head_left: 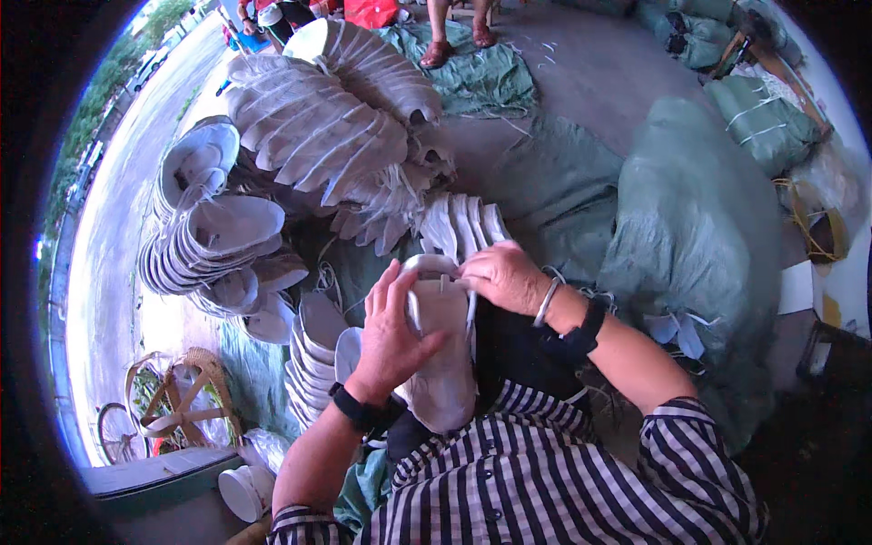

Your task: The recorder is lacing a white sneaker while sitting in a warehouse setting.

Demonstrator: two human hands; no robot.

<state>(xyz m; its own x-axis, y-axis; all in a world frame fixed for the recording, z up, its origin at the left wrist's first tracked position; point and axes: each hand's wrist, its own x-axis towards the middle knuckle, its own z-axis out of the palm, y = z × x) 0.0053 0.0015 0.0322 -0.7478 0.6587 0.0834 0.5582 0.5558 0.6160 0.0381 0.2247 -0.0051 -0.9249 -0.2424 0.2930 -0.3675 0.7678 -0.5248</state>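
Observation:
A pale greyish-white shoe upper point(442, 363) lies over my lap, its rounded end toward me and a curved open rim at the far end. My left hand point(389, 336) holds it along the left side, thumb across the near surface and fingers stretched up beside the rim. At the far right corner, my right hand point(509, 277) pinches the rim between thumb and fingers; whatever lies under those fingertips is hidden. Just beyond stands a row of nested uppers point(465, 225). Another nested stack point(313, 363) sits left of my left hand.
A large fanned pile of uppers point(318, 127) rises ahead, with more stacks point(213, 227) at left. Green sacking point(690, 200) covers the floor at right. A woven basket point(186, 400) and white tub point(245, 490) stand lower left. Another person's feet point(438, 53) show at the top.

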